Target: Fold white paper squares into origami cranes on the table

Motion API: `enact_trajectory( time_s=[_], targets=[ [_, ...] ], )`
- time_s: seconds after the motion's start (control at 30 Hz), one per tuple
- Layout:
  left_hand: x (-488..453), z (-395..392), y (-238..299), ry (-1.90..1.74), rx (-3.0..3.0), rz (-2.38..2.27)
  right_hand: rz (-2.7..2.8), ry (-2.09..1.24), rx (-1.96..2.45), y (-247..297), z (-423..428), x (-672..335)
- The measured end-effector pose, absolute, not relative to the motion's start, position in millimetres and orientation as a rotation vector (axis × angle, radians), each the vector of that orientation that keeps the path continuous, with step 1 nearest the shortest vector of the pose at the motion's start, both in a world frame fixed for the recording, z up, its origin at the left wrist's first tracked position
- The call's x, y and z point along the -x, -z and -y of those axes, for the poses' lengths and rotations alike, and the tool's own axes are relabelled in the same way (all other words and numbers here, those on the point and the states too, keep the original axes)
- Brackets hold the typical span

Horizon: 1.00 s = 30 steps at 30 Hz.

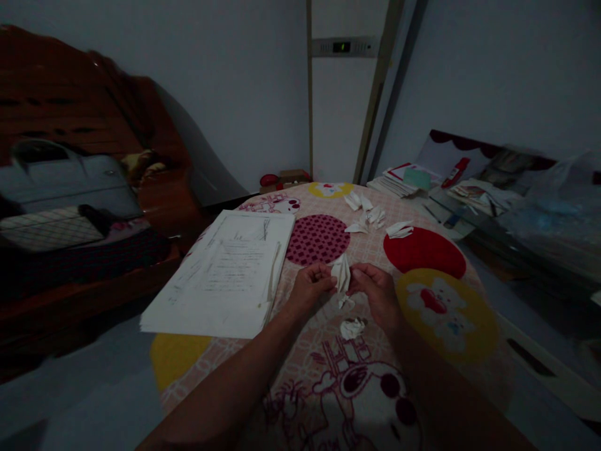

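Between my two hands, over the middle of the table, is a folded piece of white paper. My left hand pinches its left edge with thumb and fingers. On the other side my right hand has its thumb and fingertips closed at the paper's right edge. A small crumpled paper scrap lies just below it, and a crumpled paper ball rests nearer to me. Farther back sit several folded paper pieces, with another folded piece on the red circle.
A thick stack of printed paper lies left on the patterned tablecloth. A wooden bench with a light handbag stands at the left. To the right, a glass-topped stand holds papers and a plastic bag.
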<state>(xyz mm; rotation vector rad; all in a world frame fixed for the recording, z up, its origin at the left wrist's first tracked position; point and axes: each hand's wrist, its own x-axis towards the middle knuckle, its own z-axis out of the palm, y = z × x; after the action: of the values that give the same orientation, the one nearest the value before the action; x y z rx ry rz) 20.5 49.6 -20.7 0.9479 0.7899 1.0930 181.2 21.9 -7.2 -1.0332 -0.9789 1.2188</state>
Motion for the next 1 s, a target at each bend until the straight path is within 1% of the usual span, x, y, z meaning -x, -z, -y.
enact_trajectory(
  time_s=[0.27, 0.63, 1.0],
  targets=[
    [-21.0, -50.6, 20.8, -1.154, -1.035, -0.867, 1.053, -1.153, 1.08, 11.2, -23.1, -183.0],
    [-21.4, -49.4, 27.0, -1.125, -1.129, -0.831, 1.191, -1.125, 1.156, 16.1, -24.4, -188.6],
    [-11.9, -53.1, 19.8, -1.258, -1.536, -0.99, 1.148, -1.11, 1.212, 15.6, -26.3, -190.1]
  ],
)
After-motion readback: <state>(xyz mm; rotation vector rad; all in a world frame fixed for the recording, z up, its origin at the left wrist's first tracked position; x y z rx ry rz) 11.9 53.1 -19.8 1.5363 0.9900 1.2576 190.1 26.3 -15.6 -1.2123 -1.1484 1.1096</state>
